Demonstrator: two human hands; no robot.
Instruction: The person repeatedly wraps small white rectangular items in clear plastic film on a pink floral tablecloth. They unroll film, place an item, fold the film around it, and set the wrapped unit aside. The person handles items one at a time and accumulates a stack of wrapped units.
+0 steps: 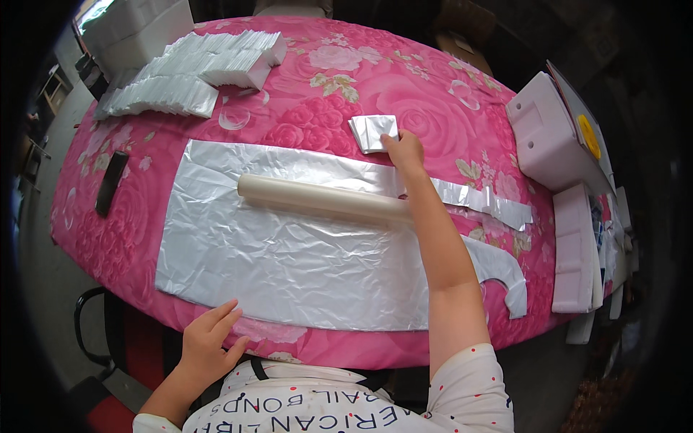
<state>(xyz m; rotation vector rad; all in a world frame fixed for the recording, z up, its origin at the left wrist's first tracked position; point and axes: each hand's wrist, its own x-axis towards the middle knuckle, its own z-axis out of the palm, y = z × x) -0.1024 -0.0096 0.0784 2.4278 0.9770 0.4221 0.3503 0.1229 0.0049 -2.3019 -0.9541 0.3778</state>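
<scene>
My right hand (406,150) reaches across to a small stack of folded silver plastic packets (372,132), its thumb on top and its fingers at the right edge. My left hand (210,338) rests by the table's near edge at the border of a large silver plastic sheet (292,270), fingers apart and holding nothing. That sheet lies flat and wrinkled, with a hooked strap-like piece (511,287) at its right end. Across it lies a cream-coloured tube or rod (319,200), its right end hidden behind my right forearm. A narrow silver strip (476,200) extends beyond the arm.
Rows of folded silver packets (216,59) stand at the far left beside a white foam box (135,40). A dark oblong object (112,184) lies left of the sheet. White foam boxes (552,130) line the right edge of the pink floral tablecloth (422,346).
</scene>
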